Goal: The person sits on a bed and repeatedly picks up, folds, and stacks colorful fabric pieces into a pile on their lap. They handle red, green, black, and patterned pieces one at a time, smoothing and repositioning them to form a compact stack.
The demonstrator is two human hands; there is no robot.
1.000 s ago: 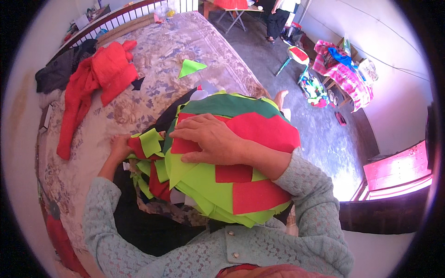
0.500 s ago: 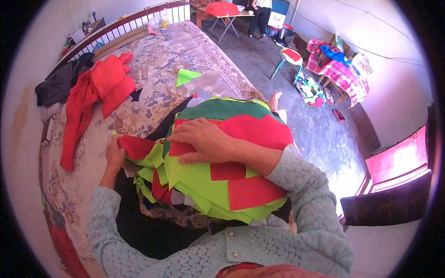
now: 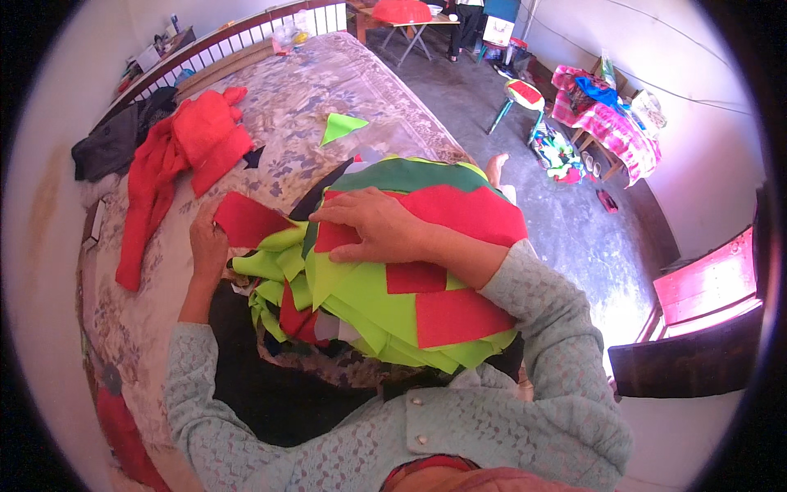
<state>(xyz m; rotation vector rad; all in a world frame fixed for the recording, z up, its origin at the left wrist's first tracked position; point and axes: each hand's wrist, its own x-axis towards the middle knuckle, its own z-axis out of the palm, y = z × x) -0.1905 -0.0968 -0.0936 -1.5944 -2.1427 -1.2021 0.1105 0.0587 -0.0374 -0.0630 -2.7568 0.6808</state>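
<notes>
Flowered bedding (image 3: 307,86) spreads beyond the left hand (image 3: 209,235), fingers pinched on a red scrap (image 3: 250,221), while the right hand (image 3: 377,225), loosely spread, seemingly steadies the cloth pile (image 3: 357,303) beneath; pulling would want firmness.

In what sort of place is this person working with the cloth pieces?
It looks like a bedroom in a home, perhaps also used as a living area. A bed with a floral sheet and a slatted headboard shows this, as does the folding table beyond.
</notes>
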